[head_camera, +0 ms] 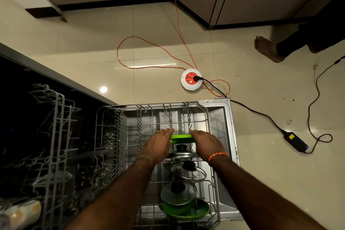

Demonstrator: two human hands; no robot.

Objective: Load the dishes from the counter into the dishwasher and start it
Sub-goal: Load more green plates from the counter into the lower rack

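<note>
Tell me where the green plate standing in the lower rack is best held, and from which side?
Hold the green plate by its two side edges, from above. It stands on edge between the tines, so only its top rim and sides are free, where the left hand and right hand sit.

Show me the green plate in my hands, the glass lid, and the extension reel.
green plate (181, 136), head view, top edge.
glass lid (188, 172), head view, glass dome.
extension reel (191, 79), head view, orange face.

Both arms reach forward, nearly parallel. The left hand (158, 144) and right hand (206, 144) lie palm-down, fingers extended, gripping opposite edges between them.
</note>
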